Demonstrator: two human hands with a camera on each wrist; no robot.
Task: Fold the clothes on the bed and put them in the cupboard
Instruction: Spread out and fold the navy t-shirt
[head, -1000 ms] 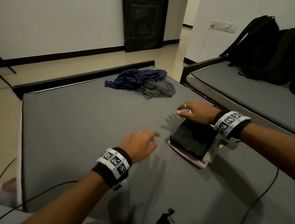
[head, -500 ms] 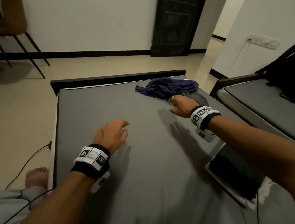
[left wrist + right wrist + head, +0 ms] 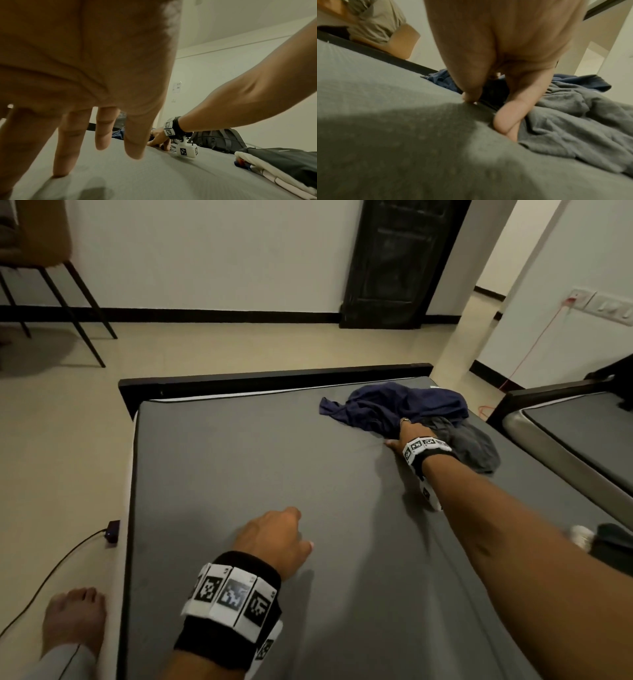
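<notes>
Bed (image 3: pixel 239 474): grey mattress, dark frame, fills the scene. Right arm: stretched far and right across the bed. Left arm: short reach over the near middle. Navy garment (image 3: pixel 394 405) and grey garment (image 3: pixel 479 450): crumpled together at the far right corner. Folded stack (image 3: pixel 274 166): near right edge. Right hand (image 3: pixel 406 436): at the junction of both garments, thumb down on the mattress, fingers curled at the grey cloth; actual grip cannot be told. Left hand (image 3: pixel 274 539): fingers straight and spread, tips touching the mattress, holding nothing.

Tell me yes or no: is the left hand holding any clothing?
No: the left hand hovers over the bare grey mattress, holding nothing.
</notes>
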